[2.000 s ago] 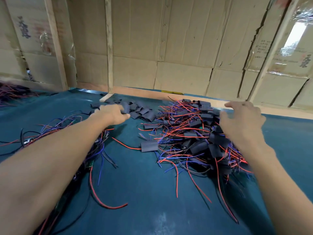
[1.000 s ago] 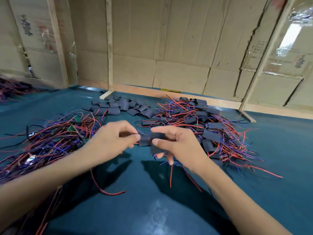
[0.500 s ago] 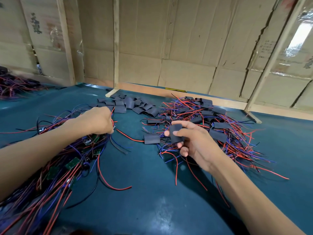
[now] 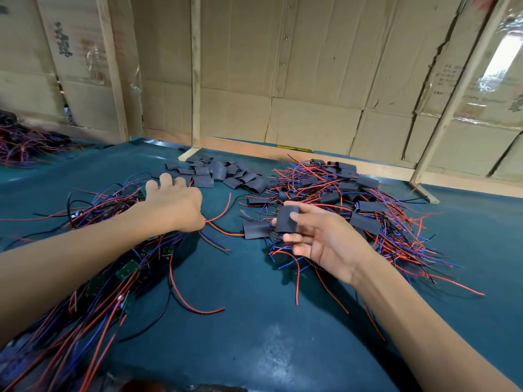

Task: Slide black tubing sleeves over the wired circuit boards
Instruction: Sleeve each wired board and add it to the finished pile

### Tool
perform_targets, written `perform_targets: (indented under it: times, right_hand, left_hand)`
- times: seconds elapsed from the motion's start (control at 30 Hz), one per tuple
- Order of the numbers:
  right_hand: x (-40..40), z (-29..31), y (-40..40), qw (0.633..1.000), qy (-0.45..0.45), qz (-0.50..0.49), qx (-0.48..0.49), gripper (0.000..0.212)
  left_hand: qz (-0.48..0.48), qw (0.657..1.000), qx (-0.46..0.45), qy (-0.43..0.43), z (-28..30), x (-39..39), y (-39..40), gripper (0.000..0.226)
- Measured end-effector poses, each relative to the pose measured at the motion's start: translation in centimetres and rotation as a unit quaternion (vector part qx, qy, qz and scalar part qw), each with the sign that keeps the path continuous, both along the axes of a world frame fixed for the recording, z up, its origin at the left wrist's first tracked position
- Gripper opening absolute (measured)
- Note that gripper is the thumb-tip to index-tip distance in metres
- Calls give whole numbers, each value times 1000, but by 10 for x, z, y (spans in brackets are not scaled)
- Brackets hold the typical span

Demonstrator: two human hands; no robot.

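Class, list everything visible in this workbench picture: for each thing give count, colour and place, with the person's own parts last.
held sleeve: one, black, pinched in right hand
loose sleeves: many, black, far centre
bare wired boards: many, green with red, blue, black wires, left pile
sleeved boards: many, black with red and blue wires, right pile
table mat: one, teal
cardboard wall: brown, behind table
left hand: one, fingers spread over left pile
right hand: one, centre right

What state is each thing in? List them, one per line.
Right hand: pinches one black sleeve, held above the table.
Left hand: fingers spread, reaching over the bare boards pile.
Bare boards pile: tangled, boards unsleeved.
Loose sleeves: flat, empty, heaped.
Sleeved pile: boards already covered, wires trailing out.
Table: covered in a green mat.
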State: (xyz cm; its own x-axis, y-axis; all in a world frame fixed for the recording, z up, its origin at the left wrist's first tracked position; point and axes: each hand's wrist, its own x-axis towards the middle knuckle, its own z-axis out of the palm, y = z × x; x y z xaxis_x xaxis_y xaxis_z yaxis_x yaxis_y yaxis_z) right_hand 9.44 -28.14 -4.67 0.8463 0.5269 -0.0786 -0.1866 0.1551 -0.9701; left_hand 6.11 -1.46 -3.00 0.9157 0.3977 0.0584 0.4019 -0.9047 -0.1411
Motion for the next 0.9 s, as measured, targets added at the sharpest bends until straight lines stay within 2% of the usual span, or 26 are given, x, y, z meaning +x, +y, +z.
perform_targets:
  times: [0.17,0.27,0.37,0.43,0.5,0.57,0.63,0.7,0.8,0.9]
  right_hand:
    - [0,2,0,1000,25,-11,12,28]
    - [0,3,-1,999,37,-12,23,30]
    - [-1,4,-2,998,41,-3,52,29]
    - [-2,7,-2,996,39,8,75,28]
    - [-2,9,-4,994,32,13,102,36]
    - [-2,13,-8,992,26,-2,126,37]
    - [-1,16,-11,991,16,-24,134,21]
    - [-1,18,-13,988,8,-51,145,11]
    - [1,18,-13,980,-1,-80,180,14]
    - [3,16,-14,972,-19,-91,214,12]
  left_hand:
    - [29,996,-68,-48,19,1,2,31]
    - [7,969,-221,-107,43,3,11,34]
    - [-88,905,-358,-213,65,-1,13,27]
    - [-154,830,-458,-278,75,-2,6,18]
    - [-199,760,-548,-287,79,0,-8,14]
    - [-231,727,-588,-269,77,3,-28,7]
    - [-248,729,-577,-273,67,7,-47,16]
    - [-268,757,-521,-288,53,10,-63,23]
    - [-312,807,-396,-307,23,13,-81,20]
    - [-322,819,-342,-329,-7,14,-89,16]
